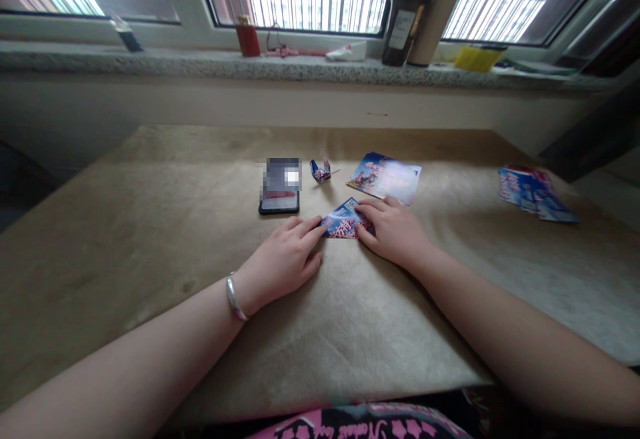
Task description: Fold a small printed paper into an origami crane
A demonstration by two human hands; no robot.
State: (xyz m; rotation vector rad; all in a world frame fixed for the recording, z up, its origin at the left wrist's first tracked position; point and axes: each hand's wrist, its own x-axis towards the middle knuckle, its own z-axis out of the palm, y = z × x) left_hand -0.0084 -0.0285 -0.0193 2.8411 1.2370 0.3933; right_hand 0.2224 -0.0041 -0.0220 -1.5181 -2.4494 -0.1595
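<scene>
A folded sheet of blue, red and white printed paper lies flat on the table before me, roughly a triangle with its point away from me. The outstretched fingertips of my left hand rest on its left corner, with the thumb apart on the table. My right hand holds its right side between thumb and fingers and hides that corner. Just beyond stands a small folded paper figure, made of similar printed paper. To its right lies a stack of printed sheets, close to my right fingers.
A phone rests left of the paper figure, its screen partly blurred out. More printed papers lie at the table's right. Behind the brown table, the stone windowsill carries a red container, a dark jar and a yellow item.
</scene>
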